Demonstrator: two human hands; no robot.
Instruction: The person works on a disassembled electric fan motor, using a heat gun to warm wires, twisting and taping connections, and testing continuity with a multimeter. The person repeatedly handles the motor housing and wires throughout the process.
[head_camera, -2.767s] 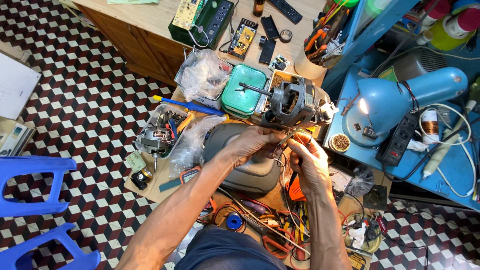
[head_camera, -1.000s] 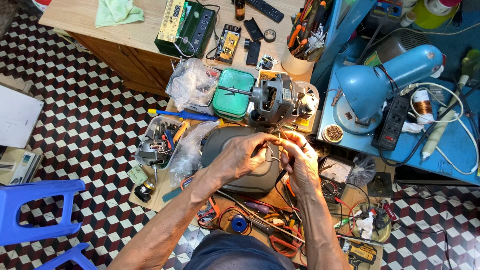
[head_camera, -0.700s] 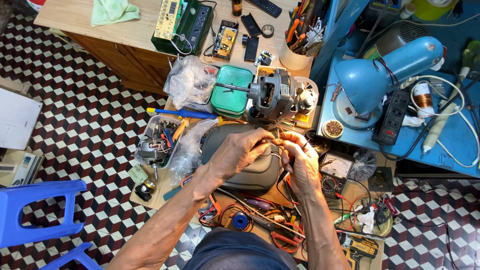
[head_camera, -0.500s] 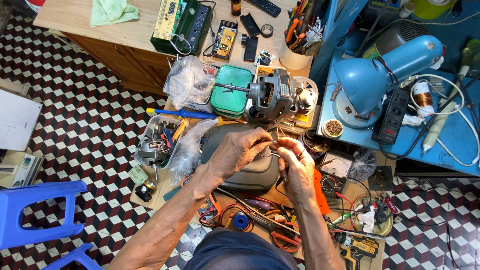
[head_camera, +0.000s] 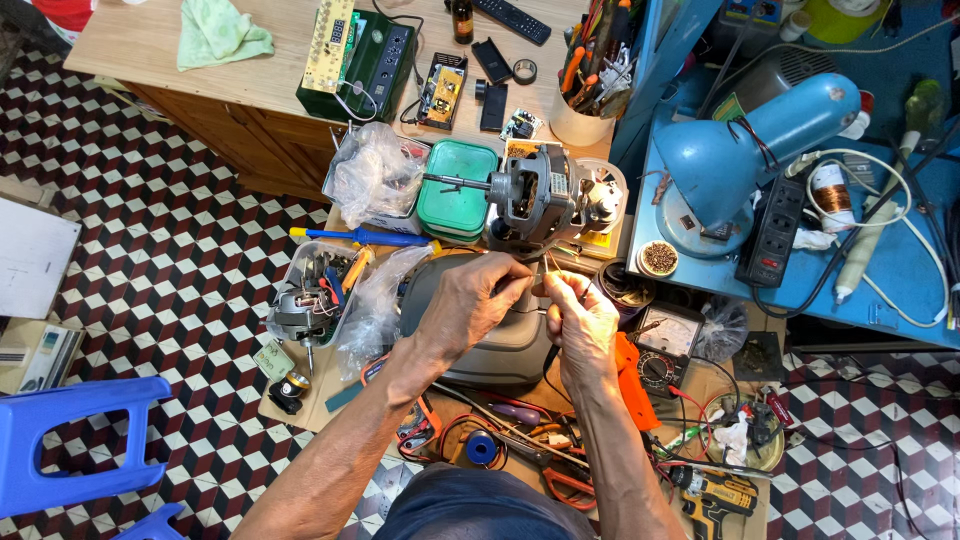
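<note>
Overhead view of a cluttered repair bench. The left hand (head_camera: 478, 300) and right hand (head_camera: 578, 322) meet just in front of a bare electric motor (head_camera: 535, 197), a grey cast-metal body with a slim steel shaft projecting leftward. Both hands have fingers curled tight, thumb against forefinger, pinching thin wires (head_camera: 548, 268) that run up toward the motor; the strands are too fine to count. Beneath the hands lies a smooth, rounded dark-grey plastic housing (head_camera: 500, 350). Left of the motor sits a green lidded box (head_camera: 456, 190), rectangular with rounded corners, beside a crumpled clear plastic bag (head_camera: 372, 175). A glossy blue domed lamp (head_camera: 735, 150) stands at right; an orange-cased multimeter (head_camera: 655, 355) lies just beside the right hand. Compared with 0.5 s earlier, the right hand has risen closer to the motor and now nearly touches the left; the motor and housing are unmoved.
</note>
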